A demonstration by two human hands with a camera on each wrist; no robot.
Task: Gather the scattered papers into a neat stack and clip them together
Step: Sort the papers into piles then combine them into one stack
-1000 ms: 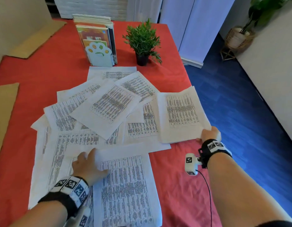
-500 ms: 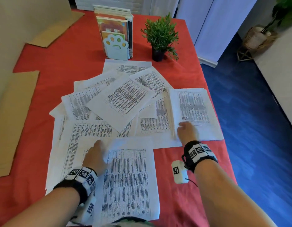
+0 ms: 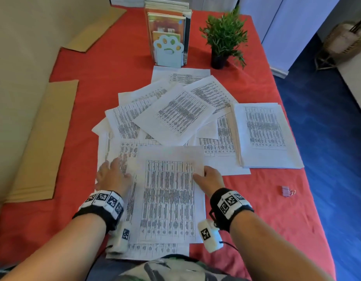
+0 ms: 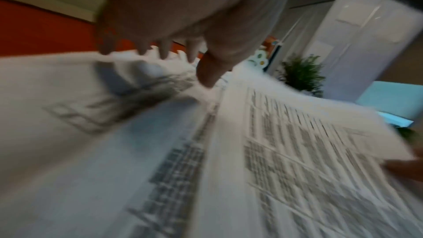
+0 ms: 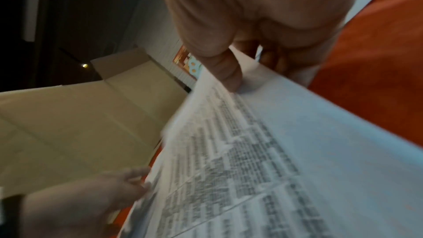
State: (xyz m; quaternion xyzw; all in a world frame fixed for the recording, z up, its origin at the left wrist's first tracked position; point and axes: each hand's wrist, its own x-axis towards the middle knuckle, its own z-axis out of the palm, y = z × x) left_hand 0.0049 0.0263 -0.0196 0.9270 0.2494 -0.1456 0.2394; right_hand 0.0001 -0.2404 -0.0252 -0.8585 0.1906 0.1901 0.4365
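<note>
Several printed sheets (image 3: pixel 181 114) lie fanned over the red tablecloth (image 3: pixel 277 220). A small squared pile (image 3: pixel 264 136) sits at the right. My right hand (image 3: pixel 204 176) pinches the right edge of the nearest sheet (image 3: pixel 169 199), and the sheet's far end is lifted and blurred. In the right wrist view the thumb (image 5: pixel 219 61) lies on top of that sheet (image 5: pixel 263 151) with fingers under it. My left hand (image 3: pixel 112 173) rests flat on the papers to the left, its fingers (image 4: pixel 164 50) spread and touching paper. A small binder clip (image 3: pixel 286 191) lies alone to the right.
A paw-shaped bookend with books (image 3: pixel 169 37) and a potted plant (image 3: pixel 224 39) stand at the back. Cardboard sheets (image 3: pixel 41 142) lie along the left. The table's right edge drops to a blue floor (image 3: pixel 327 159).
My right hand laid its sheet on the right pile, then came left and took the near sheet's right edge. My left hand slid slightly left on the papers.
</note>
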